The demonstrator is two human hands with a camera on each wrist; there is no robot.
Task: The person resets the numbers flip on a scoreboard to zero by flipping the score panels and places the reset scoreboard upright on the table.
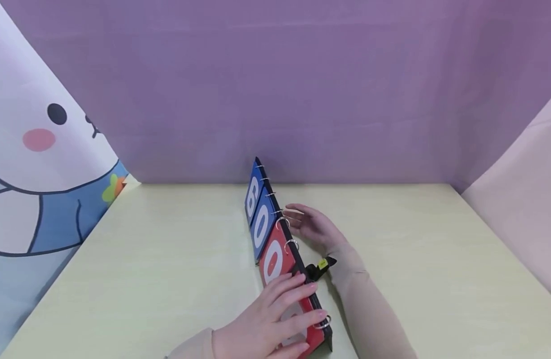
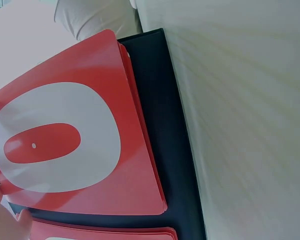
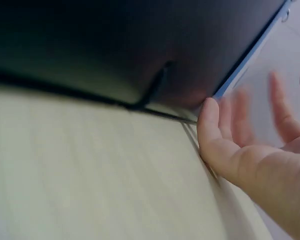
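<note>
A tabletop flip scoreboard (image 1: 282, 219) stands at a slant on the table, seen nearly edge-on, its number cards hung on metal rings. Blue cards (image 1: 260, 224) show 6 and 0, and a red card (image 1: 273, 257) shows 0. My left hand (image 1: 275, 314) rests on the nearest red card with fingers spread and fingertips at the board's top edge. The left wrist view shows a red card (image 2: 135, 175) with a white 0 up close. Behind the board, my right hand (image 1: 313, 227) has its fingers extended, close to the dark back (image 3: 105, 45); contact cannot be told.
The pale yellow table (image 1: 145, 279) runs back to a purple backdrop (image 1: 275, 89). A cartoon-printed cloth (image 1: 38, 199) hangs at the left and a pale cloth (image 1: 526, 199) at the right. A black device with a yellow label (image 1: 322, 264) sits at my right wrist.
</note>
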